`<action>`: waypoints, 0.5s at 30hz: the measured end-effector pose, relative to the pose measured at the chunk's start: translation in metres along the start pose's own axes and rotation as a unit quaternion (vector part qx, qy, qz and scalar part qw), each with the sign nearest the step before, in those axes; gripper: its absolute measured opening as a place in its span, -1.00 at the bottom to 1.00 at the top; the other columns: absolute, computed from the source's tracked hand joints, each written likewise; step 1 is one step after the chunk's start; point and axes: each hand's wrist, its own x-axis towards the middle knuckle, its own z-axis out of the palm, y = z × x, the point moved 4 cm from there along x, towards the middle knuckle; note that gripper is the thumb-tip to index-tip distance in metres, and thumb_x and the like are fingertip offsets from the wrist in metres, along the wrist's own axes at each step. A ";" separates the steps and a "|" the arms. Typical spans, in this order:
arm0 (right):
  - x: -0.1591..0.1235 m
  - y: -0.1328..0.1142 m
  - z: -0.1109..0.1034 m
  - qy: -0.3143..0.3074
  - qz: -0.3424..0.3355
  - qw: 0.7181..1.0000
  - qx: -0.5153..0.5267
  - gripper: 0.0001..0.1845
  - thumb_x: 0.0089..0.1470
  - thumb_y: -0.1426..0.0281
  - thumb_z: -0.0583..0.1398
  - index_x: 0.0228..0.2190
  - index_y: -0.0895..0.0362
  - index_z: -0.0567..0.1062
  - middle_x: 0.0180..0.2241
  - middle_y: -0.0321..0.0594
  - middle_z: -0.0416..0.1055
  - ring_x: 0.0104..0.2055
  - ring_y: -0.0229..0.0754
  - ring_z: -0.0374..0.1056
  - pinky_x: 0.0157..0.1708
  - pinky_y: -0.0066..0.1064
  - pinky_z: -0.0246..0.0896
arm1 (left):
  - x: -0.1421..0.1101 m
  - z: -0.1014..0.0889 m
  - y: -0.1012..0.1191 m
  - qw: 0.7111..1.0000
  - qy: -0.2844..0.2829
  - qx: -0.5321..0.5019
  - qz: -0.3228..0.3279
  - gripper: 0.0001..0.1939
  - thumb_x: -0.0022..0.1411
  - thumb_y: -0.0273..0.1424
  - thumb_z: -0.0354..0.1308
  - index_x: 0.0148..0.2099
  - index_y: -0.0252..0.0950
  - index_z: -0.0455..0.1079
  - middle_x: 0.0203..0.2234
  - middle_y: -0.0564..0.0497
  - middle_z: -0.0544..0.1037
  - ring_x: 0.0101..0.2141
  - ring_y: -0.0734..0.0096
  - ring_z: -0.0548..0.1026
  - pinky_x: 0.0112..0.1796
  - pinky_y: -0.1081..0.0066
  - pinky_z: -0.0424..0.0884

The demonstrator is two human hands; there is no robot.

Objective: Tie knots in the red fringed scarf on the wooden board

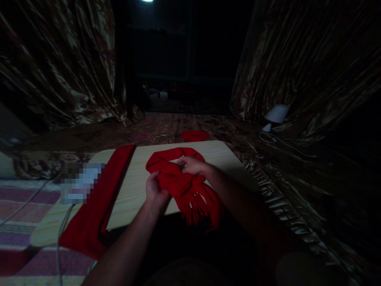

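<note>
A red fringed scarf (175, 182) lies looped on the pale wooden board (133, 198), its fringe hanging over the near edge. My left hand (156, 190) grips the scarf's left side, thumb on top and fingers underneath. At the upper right of the loop, my right hand (192, 164) is closed on the cloth, fingertips partly inside the loop. To the left, a long folded red cloth (101, 202) stretches across the board and over its near edge.
Behind the board is a red round item (195, 136). A small white lamp (277, 114) with a cord stands at right. Cables (61, 234) run along the left over a striped cover (20, 206). Patterned curtains (59, 59) hang by a dark window.
</note>
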 end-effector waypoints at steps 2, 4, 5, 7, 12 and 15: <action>0.005 0.001 0.009 -0.141 -0.008 0.988 0.063 -0.50 -0.31 0.69 0.29 -0.22 0.17 0.57 -0.19 -0.21 0.59 -0.13 -0.15 0.49 -0.07 -0.39 0.36 | 0.001 -0.002 0.001 0.999 0.016 -0.028 0.013 -0.55 0.08 -0.43 0.05 0.04 -0.34 0.43 -0.28 -0.04 0.64 -0.22 0.28 0.61 -0.04 0.30 0.50; 0.005 -0.001 0.017 -0.246 -0.014 0.958 0.144 -0.43 -0.37 0.65 0.33 -0.18 0.18 0.57 -0.15 -0.19 0.59 -0.09 -0.12 0.49 -0.07 -0.38 0.37 | 0.003 -0.004 0.001 0.999 0.019 -0.034 0.020 -0.52 0.06 -0.42 0.06 0.06 -0.34 0.43 -0.27 -0.05 0.64 -0.22 0.25 0.60 -0.03 0.27 0.50; 0.005 -0.002 0.019 -0.276 -0.015 0.944 0.178 -0.39 -0.39 0.62 0.35 -0.15 0.18 0.56 -0.13 -0.18 0.58 -0.08 -0.12 0.49 -0.06 -0.37 0.37 | 0.003 -0.004 0.002 0.999 0.016 -0.030 0.026 -0.51 0.05 -0.42 0.07 0.07 -0.32 0.43 -0.26 -0.05 0.64 -0.20 0.23 0.60 -0.02 0.25 0.49; 0.007 -0.004 0.023 -0.305 -0.009 0.929 0.209 -0.37 -0.41 0.58 0.37 -0.15 0.18 0.56 -0.12 -0.16 0.58 -0.09 -0.11 0.49 -0.09 -0.37 0.39 | 0.004 -0.003 0.003 0.999 0.006 -0.021 0.039 -0.48 0.03 -0.41 0.08 0.08 -0.31 0.43 -0.22 -0.07 0.64 -0.10 0.16 0.58 0.01 0.20 0.47; 0.023 -0.009 0.018 -0.259 -0.004 0.966 0.016 -0.58 -0.40 0.57 0.35 -0.33 0.19 0.60 -0.32 -0.28 0.60 -0.28 -0.19 0.48 -0.29 -0.50 0.34 | 0.003 -0.002 0.004 0.999 0.000 -0.007 0.032 -0.52 0.07 -0.38 0.04 0.05 -0.34 0.45 -0.14 -0.08 0.62 0.03 0.09 0.51 0.01 0.22 0.46; 0.029 -0.020 0.004 -0.222 -0.028 0.967 -0.121 -0.61 -0.36 0.55 0.38 -0.33 0.17 0.60 -0.37 -0.37 0.58 -0.34 -0.25 0.44 -0.38 -0.56 0.25 | 0.004 -0.003 0.004 1.000 -0.018 -0.005 0.025 -0.52 0.06 -0.37 0.04 0.05 -0.34 0.44 -0.12 -0.07 0.61 0.02 0.07 0.51 0.01 0.20 0.46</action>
